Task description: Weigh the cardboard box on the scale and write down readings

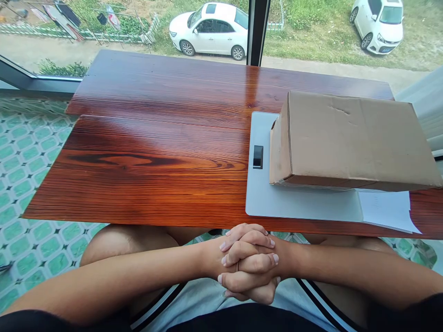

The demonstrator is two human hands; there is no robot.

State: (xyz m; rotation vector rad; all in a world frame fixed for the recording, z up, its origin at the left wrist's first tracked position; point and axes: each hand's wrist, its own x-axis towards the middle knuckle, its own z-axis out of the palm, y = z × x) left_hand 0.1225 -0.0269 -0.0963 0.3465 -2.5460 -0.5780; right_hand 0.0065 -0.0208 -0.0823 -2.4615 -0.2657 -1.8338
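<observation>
In the head view, the left grip (256,263) and right grip (240,280) are laced into each other, fingers folded and pressed together, toward the person from the cardboard box (349,138) and just past the bench (148,175) edge. The box rests on a pale flat scale (297,202), whose dark display (258,157) lies just left of the box; white paper (387,210) lies at the box's near side. Beyond the box, outside, stand two white cars (211,32).

box (353,140): brown | scale (266,200): white, black display (258,157) | table (148,184): red-brown, dark-grained | floor (28,184): green-and-white lattice
</observation>
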